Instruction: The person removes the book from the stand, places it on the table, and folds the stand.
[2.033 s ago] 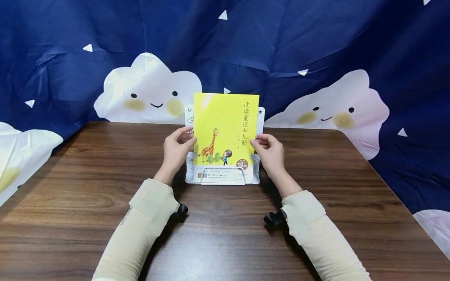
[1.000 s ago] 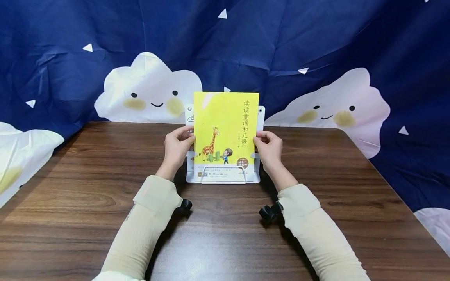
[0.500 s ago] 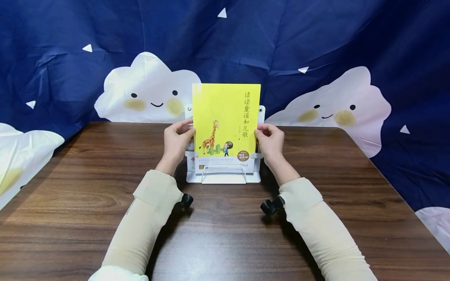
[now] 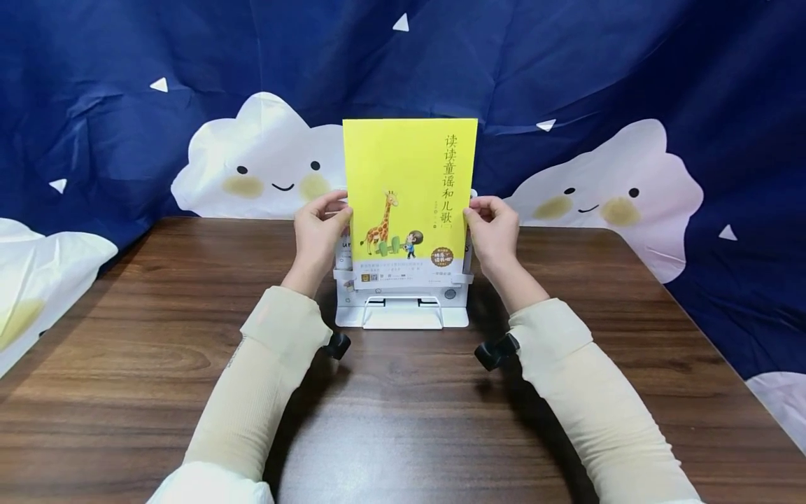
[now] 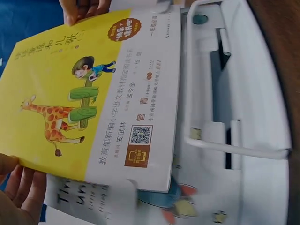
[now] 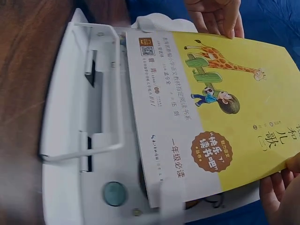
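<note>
Yellow book (image 4: 403,175) upright before the white stand (image 4: 350,317), lower edge above the wire holder (image 6: 119,93). Left hand (image 4: 317,234) and right hand (image 4: 496,234) pinch its side edges, thumbs in front; uneven lifting could tilt it, snagging the right side clip (image 4: 462,278).

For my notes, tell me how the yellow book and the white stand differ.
The yellow book shows a giraffe; the white stand has a wire loop in front. The left hand and right hand hold the book up; the stand rests on the table. Both show white, the book in its bottom band.
</note>
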{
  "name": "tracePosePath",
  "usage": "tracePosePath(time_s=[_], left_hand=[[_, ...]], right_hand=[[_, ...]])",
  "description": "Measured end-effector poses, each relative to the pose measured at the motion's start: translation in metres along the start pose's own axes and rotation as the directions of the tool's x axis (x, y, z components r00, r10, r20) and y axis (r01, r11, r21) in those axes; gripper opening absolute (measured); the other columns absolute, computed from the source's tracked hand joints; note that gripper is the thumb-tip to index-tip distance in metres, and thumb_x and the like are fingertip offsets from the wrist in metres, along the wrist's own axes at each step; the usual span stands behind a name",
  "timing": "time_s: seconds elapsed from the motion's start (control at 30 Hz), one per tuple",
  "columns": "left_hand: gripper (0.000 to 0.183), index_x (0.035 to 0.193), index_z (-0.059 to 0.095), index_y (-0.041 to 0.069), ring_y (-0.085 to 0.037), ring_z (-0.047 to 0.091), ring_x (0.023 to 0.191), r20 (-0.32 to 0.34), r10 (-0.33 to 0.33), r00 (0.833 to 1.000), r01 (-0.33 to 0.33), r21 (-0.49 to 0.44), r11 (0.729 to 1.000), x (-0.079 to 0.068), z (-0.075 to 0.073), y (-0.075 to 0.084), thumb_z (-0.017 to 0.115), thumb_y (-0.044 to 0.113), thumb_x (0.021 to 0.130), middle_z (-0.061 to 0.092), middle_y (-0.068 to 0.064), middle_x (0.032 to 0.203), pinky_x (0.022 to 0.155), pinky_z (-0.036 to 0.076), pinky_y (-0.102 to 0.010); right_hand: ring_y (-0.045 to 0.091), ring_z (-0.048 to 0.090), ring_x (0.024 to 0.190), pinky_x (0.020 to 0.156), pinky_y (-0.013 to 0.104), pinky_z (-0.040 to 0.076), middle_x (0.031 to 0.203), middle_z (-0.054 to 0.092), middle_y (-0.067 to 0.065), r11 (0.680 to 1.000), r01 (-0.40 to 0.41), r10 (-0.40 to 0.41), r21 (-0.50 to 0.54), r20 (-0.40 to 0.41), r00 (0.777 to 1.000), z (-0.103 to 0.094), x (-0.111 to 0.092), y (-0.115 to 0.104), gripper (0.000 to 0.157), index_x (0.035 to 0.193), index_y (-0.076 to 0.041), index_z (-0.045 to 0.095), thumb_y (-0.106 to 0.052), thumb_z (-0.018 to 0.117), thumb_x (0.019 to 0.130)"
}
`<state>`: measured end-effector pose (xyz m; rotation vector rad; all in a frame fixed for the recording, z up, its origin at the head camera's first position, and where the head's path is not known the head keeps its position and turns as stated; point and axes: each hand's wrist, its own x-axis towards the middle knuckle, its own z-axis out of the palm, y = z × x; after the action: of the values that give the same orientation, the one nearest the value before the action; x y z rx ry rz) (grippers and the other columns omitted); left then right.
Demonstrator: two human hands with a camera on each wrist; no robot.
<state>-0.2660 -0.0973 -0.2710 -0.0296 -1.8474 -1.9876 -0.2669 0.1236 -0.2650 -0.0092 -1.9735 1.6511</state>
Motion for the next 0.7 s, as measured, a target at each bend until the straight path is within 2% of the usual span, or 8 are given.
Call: tracePosePath(time_s=[0.17, 0.43, 0.7], left_hand=[[0.026, 0.102, 0.061, -0.001, -0.017, 0.056, 0.074, 0.009, 0.045, 0.999, -0.044, -0.039, 0.998, 0.004, 0.004, 0.013, 0.056, -0.007, 0.078, 0.056, -0.008, 0.082, 0.062, 0.049, -0.026], [0.024, 0.101, 0.062, 0.001, -0.018, 0.057, 0.073, 0.047, 0.146, 0.988, -0.144, -0.032, 0.989, 0.005, 0.005, 0.029, 0.057, -0.004, 0.078, 0.056, -0.010, 0.084, 0.064, 0.049, -0.030], [0.024, 0.100, 0.062, -0.002, -0.017, 0.056, 0.071, 0.027, 0.152, 0.988, -0.148, -0.127, 0.981, 0.010, 0.000, 0.038, 0.057, -0.008, 0.077, 0.056, -0.013, 0.082, 0.059, 0.049, -0.026]], right_hand=[[0.009, 0.045, 0.064, 0.054, 0.019, 0.041, 0.071, 0.049, 0.003, 0.999, 0.009, -0.009, 0.033, 0.008, 1.000, -0.003, 0.007, -0.013, 0.010, 0.087, 0.008, 0.057, 0.006, 0.056, 0.078], [0.009, 0.044, 0.063, 0.055, 0.017, 0.039, 0.069, 0.049, 0.002, 0.997, 0.057, -0.057, 0.050, -0.021, 0.998, -0.006, 0.017, -0.028, 0.006, 0.079, 0.003, 0.057, 0.008, 0.056, 0.077], [0.009, 0.044, 0.061, 0.054, 0.016, 0.040, 0.067, 0.050, 0.002, 0.993, 0.107, -0.108, 0.058, 0.007, 0.994, -0.006, 0.021, -0.042, 0.004, 0.078, 0.004, 0.058, 0.008, 0.057, 0.076]])
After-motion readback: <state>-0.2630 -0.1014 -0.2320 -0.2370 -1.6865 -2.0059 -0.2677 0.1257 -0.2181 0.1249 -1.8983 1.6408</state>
